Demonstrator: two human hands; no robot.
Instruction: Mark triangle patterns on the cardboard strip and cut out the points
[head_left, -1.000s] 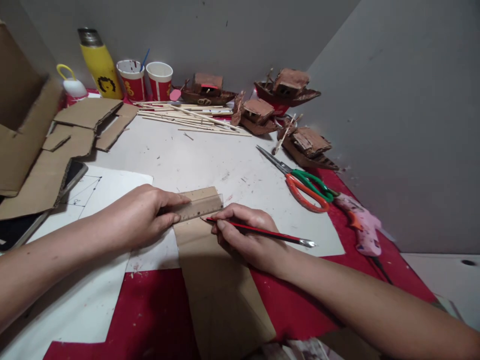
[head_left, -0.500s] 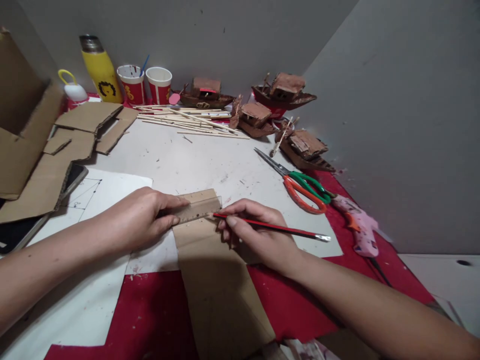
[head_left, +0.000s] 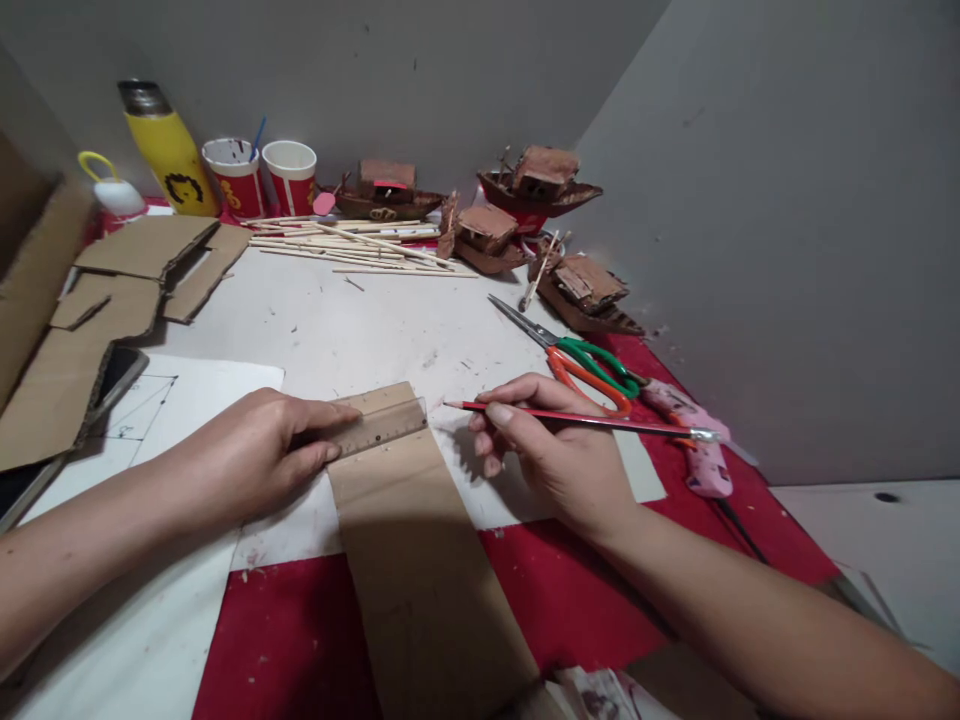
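left hand [head_left: 262, 450] palm-down, thumb and index reaching forward, forearm in from the left | right hand [head_left: 555, 445] kinda hovering, thumb and index pinched, other fingers curled, forearm angling in lower right

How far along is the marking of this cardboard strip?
Looks done: a few small marks on the cardboard strip. In hand: the left hand presses the clear ruler across it; the right hand holds a pencil, tip off the strip. Probably left: ruling a line, as none clearly shows along the ruler, and perhaps cutting; scissors lie aside.
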